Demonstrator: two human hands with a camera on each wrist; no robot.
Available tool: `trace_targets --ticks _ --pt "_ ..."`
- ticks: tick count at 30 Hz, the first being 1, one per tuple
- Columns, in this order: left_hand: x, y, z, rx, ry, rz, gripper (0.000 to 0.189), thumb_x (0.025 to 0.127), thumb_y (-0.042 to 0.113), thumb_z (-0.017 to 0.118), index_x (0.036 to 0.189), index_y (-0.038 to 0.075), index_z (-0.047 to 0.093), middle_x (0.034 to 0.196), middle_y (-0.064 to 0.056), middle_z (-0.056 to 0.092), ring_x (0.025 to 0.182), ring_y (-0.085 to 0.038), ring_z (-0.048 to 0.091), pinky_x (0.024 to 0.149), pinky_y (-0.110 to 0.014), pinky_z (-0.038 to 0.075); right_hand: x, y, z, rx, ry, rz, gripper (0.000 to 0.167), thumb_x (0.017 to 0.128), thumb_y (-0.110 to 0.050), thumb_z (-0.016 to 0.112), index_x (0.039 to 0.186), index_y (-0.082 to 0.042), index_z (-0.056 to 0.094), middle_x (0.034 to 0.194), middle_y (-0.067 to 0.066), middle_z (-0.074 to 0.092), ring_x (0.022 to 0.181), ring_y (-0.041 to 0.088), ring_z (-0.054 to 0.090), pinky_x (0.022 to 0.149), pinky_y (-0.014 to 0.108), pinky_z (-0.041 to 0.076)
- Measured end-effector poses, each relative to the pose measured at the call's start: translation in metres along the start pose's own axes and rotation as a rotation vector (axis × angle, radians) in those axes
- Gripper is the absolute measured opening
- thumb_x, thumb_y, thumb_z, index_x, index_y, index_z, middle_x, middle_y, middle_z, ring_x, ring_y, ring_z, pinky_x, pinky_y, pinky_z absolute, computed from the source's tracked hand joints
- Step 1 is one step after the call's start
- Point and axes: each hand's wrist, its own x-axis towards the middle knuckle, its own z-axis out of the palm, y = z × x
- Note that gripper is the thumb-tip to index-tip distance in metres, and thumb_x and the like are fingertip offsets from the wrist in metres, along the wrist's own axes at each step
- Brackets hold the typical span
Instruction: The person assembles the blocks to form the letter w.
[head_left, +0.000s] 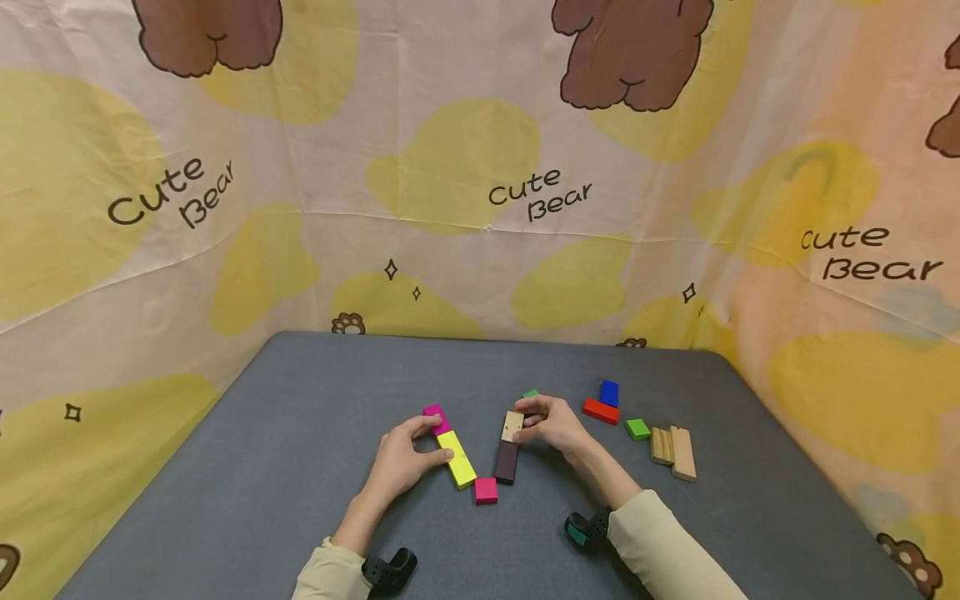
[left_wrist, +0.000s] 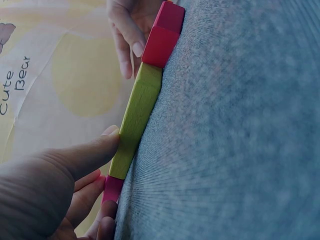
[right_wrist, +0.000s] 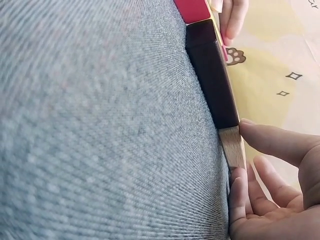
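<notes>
On the grey table, small wooden blocks form a V. Its left side is a magenta block (head_left: pixel 432 411) and a longer yellow block (head_left: pixel 459 463); a pinkish-red block (head_left: pixel 486 491) sits at the point. A dark purple block (head_left: pixel 506 463) and a plain wood block (head_left: pixel 512 426) make the right side. My left hand (head_left: pixel 403 457) holds the left pair, thumb against the yellow block and fingers around the magenta one. My right hand (head_left: pixel 553 427) pinches the plain wood block, with the thumb (right_wrist: pixel 260 131) near its joint with the purple block.
Beyond the right hand a green block (head_left: pixel 531 392) is partly hidden. To the right lie a blue block (head_left: pixel 610 392), a red block (head_left: pixel 602 411), another green block (head_left: pixel 637 429) and plain wood pieces (head_left: pixel 683 454). A printed cloth (head_left: pixel 450 183) hangs behind the table.
</notes>
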Motion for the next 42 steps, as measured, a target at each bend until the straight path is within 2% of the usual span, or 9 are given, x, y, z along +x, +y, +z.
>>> trace_targets --ticks 7,15,21,25,29,33,38,42 --pt "-0.001 0.001 0.000 0.002 0.004 -0.010 0.054 0.076 0.020 0.087 0.125 0.010 0.067 0.123 -0.011 0.066 0.123 -0.030 0.053 0.101 -0.055 0.038 0.005 0.009 0.000 0.009 0.009 -0.001 0.050 0.070 0.002 0.086 0.116 -0.001 0.067 0.111 0.007 0.067 0.089 0.023 0.054 0.073 0.030 0.049" --pt "-0.001 0.003 -0.001 -0.001 0.004 0.002 0.054 0.077 0.021 0.086 0.125 0.008 0.067 0.123 -0.012 0.066 0.123 -0.031 0.053 0.101 -0.056 0.038 0.004 0.010 -0.003 0.029 0.008 -0.010 0.049 0.072 -0.003 0.086 0.117 -0.001 0.068 0.110 0.008 0.067 0.091 0.023 0.057 0.076 0.032 0.050" --pt "-0.002 0.003 0.000 -0.007 0.002 0.002 0.053 0.076 0.020 0.086 0.125 0.007 0.067 0.123 -0.012 0.066 0.121 -0.030 0.056 0.102 -0.055 0.038 0.003 0.008 -0.015 0.089 0.115 -0.029 0.045 0.076 -0.007 0.084 0.117 0.002 0.067 0.110 0.016 0.068 0.092 0.021 0.061 0.075 0.038 0.051" --pt "-0.001 0.002 -0.001 0.007 0.006 0.006 0.053 0.077 0.021 0.086 0.125 0.008 0.067 0.123 -0.012 0.066 0.120 -0.030 0.057 0.101 -0.055 0.039 0.004 0.002 -0.028 0.091 0.157 -0.041 0.045 0.078 -0.005 0.083 0.118 0.003 0.066 0.114 0.020 0.066 0.094 0.024 0.062 0.081 0.039 0.051" --pt "-0.001 0.002 -0.001 0.011 0.003 0.001 0.053 0.077 0.022 0.086 0.125 0.009 0.067 0.123 -0.012 0.066 0.121 -0.031 0.056 0.101 -0.056 0.038 0.004 -0.012 -0.038 0.037 0.114 -0.093 0.044 0.080 0.003 0.078 0.121 0.006 0.063 0.122 0.026 0.061 0.108 0.037 0.058 0.087 0.041 0.051" --pt "0.000 0.001 -0.002 0.007 0.013 -0.009 0.053 0.077 0.021 0.086 0.126 0.009 0.067 0.123 -0.012 0.066 0.120 -0.032 0.056 0.100 -0.055 0.039 0.009 -0.019 -0.043 -0.032 0.037 -0.162 0.046 0.081 0.006 0.075 0.124 0.004 0.061 0.130 0.028 0.056 0.121 0.045 0.049 0.092 0.049 0.048" --pt "-0.001 0.001 -0.001 0.013 0.011 -0.005 0.054 0.077 0.022 0.086 0.125 0.009 0.067 0.123 -0.012 0.066 0.118 -0.031 0.057 0.099 -0.054 0.041 0.028 0.001 -0.048 -0.048 -0.012 -0.149 0.054 0.081 0.003 0.077 0.131 0.002 0.059 0.135 0.020 0.055 0.127 0.038 0.047 0.102 0.057 0.038" --pt "0.001 0.001 0.003 0.024 0.006 0.006 0.054 0.077 0.023 0.086 0.126 0.009 0.067 0.123 -0.012 0.066 0.118 -0.031 0.057 0.099 -0.053 0.041 0.036 0.016 -0.055 -0.049 -0.014 -0.127 0.056 0.079 0.002 0.079 0.132 -0.001 0.060 0.133 0.015 0.058 0.125 0.033 0.049 0.103 0.058 0.035"
